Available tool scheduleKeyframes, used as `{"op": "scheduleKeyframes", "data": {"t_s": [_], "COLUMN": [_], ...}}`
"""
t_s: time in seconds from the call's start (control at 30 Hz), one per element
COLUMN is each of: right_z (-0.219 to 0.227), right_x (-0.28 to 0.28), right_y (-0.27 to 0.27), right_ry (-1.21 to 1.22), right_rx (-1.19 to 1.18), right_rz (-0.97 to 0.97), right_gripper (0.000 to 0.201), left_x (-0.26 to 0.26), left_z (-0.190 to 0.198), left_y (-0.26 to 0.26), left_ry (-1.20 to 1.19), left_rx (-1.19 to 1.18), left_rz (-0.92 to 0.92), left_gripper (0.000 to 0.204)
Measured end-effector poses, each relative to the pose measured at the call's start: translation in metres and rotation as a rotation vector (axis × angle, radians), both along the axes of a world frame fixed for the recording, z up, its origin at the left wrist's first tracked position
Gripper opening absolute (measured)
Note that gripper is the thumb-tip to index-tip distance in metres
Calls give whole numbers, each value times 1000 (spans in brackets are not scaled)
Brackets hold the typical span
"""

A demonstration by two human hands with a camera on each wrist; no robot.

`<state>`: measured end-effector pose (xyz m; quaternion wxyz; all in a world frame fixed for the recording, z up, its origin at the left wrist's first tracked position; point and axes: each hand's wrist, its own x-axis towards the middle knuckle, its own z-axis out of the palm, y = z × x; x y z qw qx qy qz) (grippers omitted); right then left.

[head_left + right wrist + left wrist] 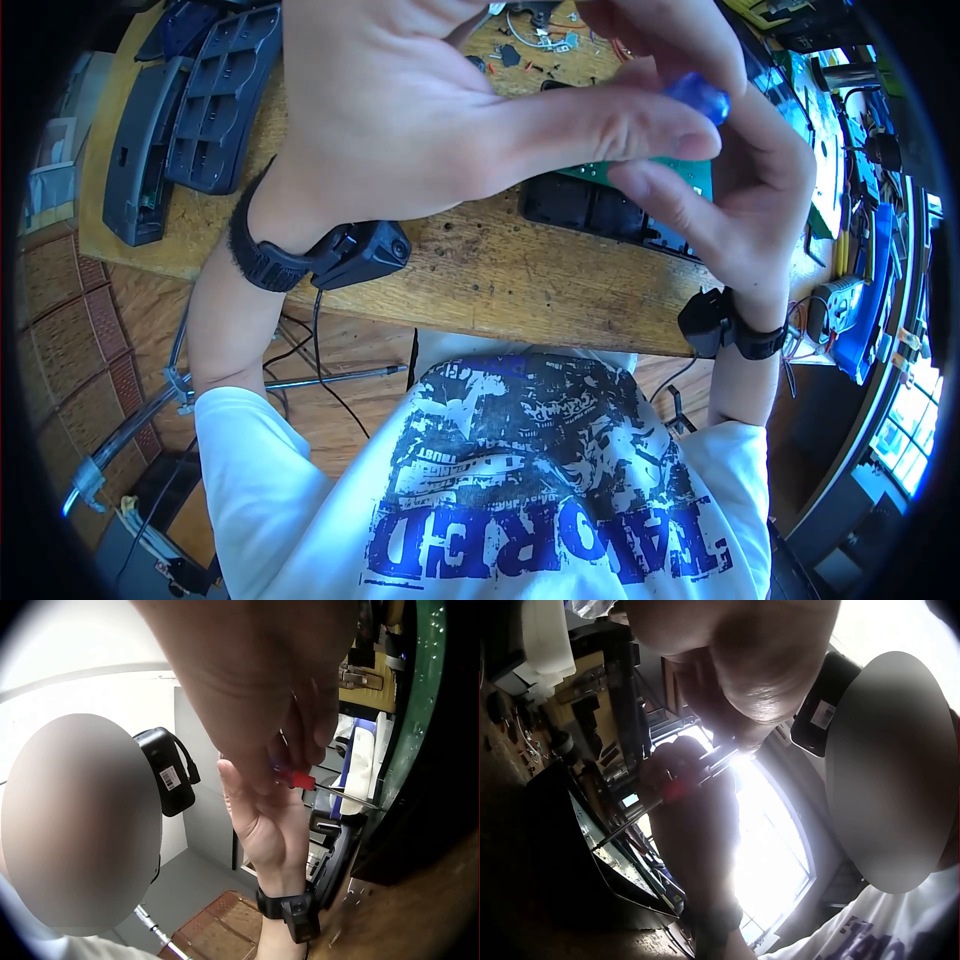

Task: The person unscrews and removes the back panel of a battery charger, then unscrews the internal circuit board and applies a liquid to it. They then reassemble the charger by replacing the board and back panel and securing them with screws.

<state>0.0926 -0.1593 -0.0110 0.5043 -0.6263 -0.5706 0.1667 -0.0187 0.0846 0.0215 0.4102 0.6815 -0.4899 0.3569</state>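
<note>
A screwdriver with a translucent blue handle (700, 98) and a red collar (302, 781) stands between my two hands. My left hand (430, 130) reaches across from the left, its thumb lying against the handle. Fingers of my right hand (755, 190) curl about the same handle from the other side. In the left wrist view the thin shaft (630, 823) slants down to a board in a dark housing. That green circuit board (698, 178) lies in a black plastic case (555, 203) under the hands, which partly hide it.
Two dark plastic housing parts, a ribbed tray (222, 105) and a long cover (145, 150), lie at the table's left. Small screws and wires (540, 45) are scattered behind the hands. Blue bins (875, 290) stand on the right. The wooden table's (480, 290) front edge is near my body.
</note>
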Motion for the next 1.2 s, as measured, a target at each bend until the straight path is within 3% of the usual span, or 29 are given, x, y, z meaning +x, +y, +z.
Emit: {"op": "scheduleKeyframes", "data": {"t_s": [0.13, 0.23, 0.3, 0.47, 0.53, 0.57, 0.6, 0.67, 0.83, 0.9, 0.93, 1.0, 1.03, 1.13, 1.17, 1.2], "right_z": [-1, -5, -7, 2, 9, 12, 7, -2, 12, 9, 7, 5, 9, 3, 15, 13], "right_x": [3, -3, -5, -8, -15, -15, -13, -4, -12, -19, -17, -8, -5, -2, -3, -6], "right_y": [0, 4, 4, 6, 6, 12, 7, -5, 9, 10, 11, 11, 4, 1, 5, 7], "right_ry": [-23, 80, 107, 23, -281, -350, -350, 70, -134, -292, -292, 94, 130, 50, -164, -165], "right_rx": [-37, 61, 105, 93, 26, 64, 64, -8, -25, 28, 28, 85, 2, 20, -55, -56], "right_rz": [-28, 26, -104, -98, -207, -174, -175, -100, -67, -278, -279, 1, -17, -112, -115, -117], "right_gripper": [61, 65, 67, 74, 73, 66, 66, 58, 50, 51, 51, 53, 52, 47, 44, 44], "left_x": [-4, -7, -3, -2, -7, -6, -4, -10, -9, -11, -9, -15, -18, -16, -17, -16], "left_z": [-7, -6, -8, -8, -9, -8, -9, -9, -12, -11, -11, -10, -10, -14, -13, -14], "left_y": [-2, -2, -2, -6, -3, -8, -10, -4, -7, -6, -12, -12, -12, -8, -10, -10], "left_ry": [16, 16, 18, 26, 28, 29, 31, 33, 43, 47, 48, 50, 52, 63, 65, 66], "left_rx": [-78, -77, -77, -79, -80, -80, -79, -80, -83, -83, -82, -81, -81, -83, -84, -84], "left_rz": [10, 26, 40, 69, 78, 83, 87, 101, 130, 136, 140, 151, 158, 181, 185, 188], "left_gripper": [39, 39, 39, 40, 41, 41, 41, 41, 42, 43, 43, 43, 43, 44, 44, 44]}}
